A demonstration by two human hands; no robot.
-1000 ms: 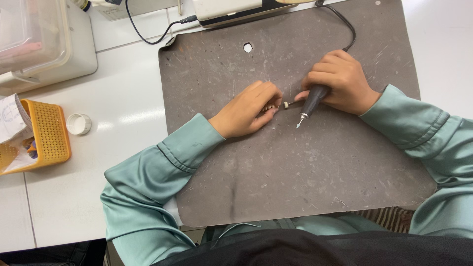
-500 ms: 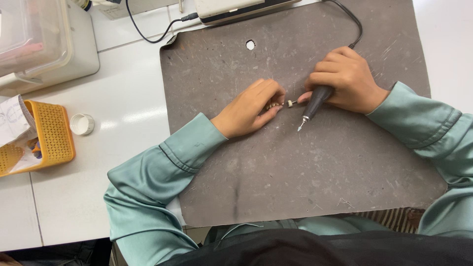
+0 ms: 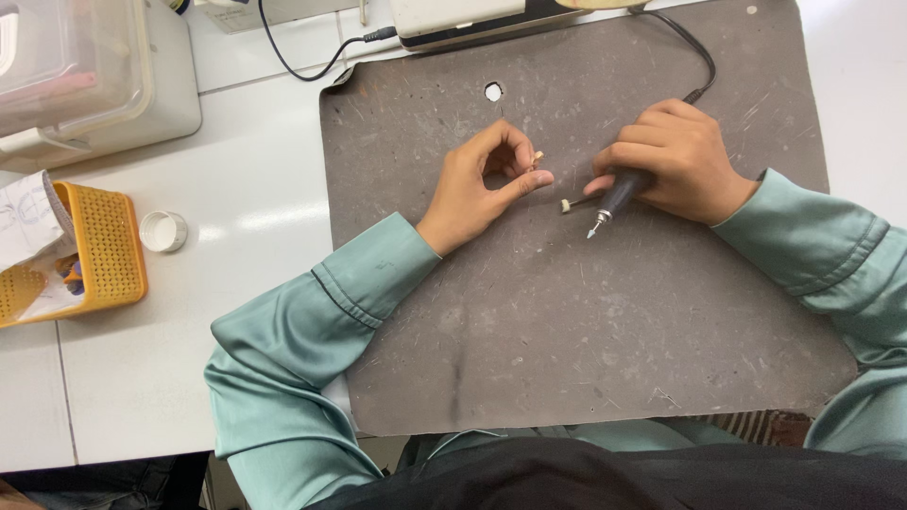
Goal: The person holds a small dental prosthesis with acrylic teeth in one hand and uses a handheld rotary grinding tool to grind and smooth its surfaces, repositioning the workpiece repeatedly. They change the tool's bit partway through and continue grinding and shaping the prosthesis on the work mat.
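On a scratched dark grey mat [image 3: 567, 321], my left hand [image 3: 482, 184] pinches a tiny pale piece [image 3: 537, 158] between thumb and fingertips. My right hand [image 3: 675, 161] grips a dark pen-shaped rotary tool [image 3: 616, 198], its metal tip angled down toward the mat. Its black cord [image 3: 694, 61] runs up to a light-coloured box [image 3: 472, 19] at the mat's far edge. Between the two hands a small pale bit on a thin shaft [image 3: 567, 205] sits by my right fingertips; whether it lies on the mat or is held I cannot tell.
A yellow perforated basket [image 3: 99, 250] holding paper stands at the left on the white table [image 3: 227, 227], with a small white cap [image 3: 162, 230] beside it. A clear-lidded plastic container [image 3: 85, 76] sits at the back left. The mat has a round hole [image 3: 492, 92].
My hands were together, tool close to the piece. Now they have drawn apart: the left hand lifted the small piece, and a small bit shows between them.
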